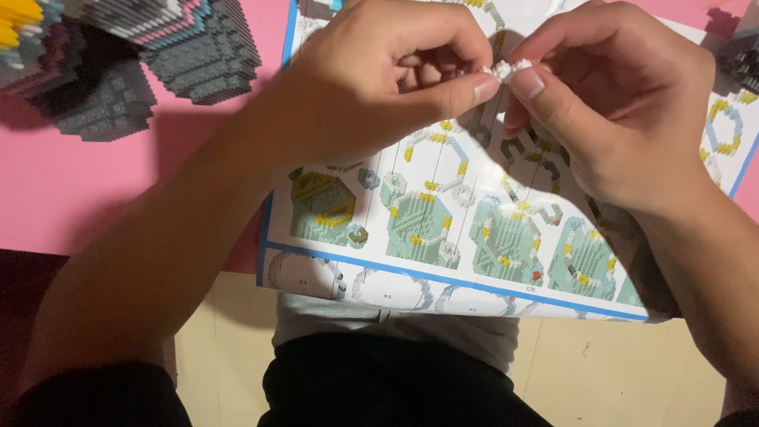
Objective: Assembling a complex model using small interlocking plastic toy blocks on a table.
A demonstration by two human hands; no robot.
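My left hand (379, 79) and my right hand (624, 103) meet above a printed building-instruction sheet (443, 229). Between their thumbs and fingertips they pinch a small cluster of tiny white bricks (506, 69). Both hands have their fingers curled in around it. The sheet shows pale green, yellow and white brick figures in steps and lies over a pink surface (71, 182), with its near edge hanging over my lap.
A grey, pink and white micro-brick model (198, 47) stands at the top left, beside another grey and yellow one (55, 71). A dark brick piece (739, 55) shows at the top right edge. Below the sheet are my white shirt and dark trousers over a beige floor.
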